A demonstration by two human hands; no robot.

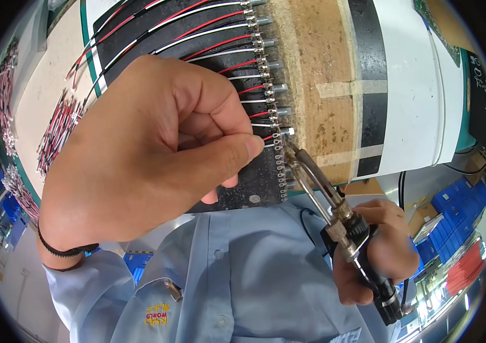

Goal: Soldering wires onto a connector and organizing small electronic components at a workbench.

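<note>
My left hand (151, 148) is closed in a pinch on a thin red-and-white wire (268, 138), whose end meets a small metal terminal on the edge of a black board (254, 177). Wrapped round the handle of a soldering iron (326, 188) are the fingers of my right hand (389, 248). A slim metal tube runs alongside the iron. Its tip lies just right of the terminal row, close to the pinched wire. Above, several small metal connectors (277, 88) stand in a column with red and white wires (220, 51) joined to them.
A brown, scorched-looking board (323, 57) with pale tape strips lies right of the connectors. Bundles of red, black and white wires (57, 131) rest at the left. Blue bins (454, 211) stand at the lower right. A black cable (401, 191) hangs beside the table edge.
</note>
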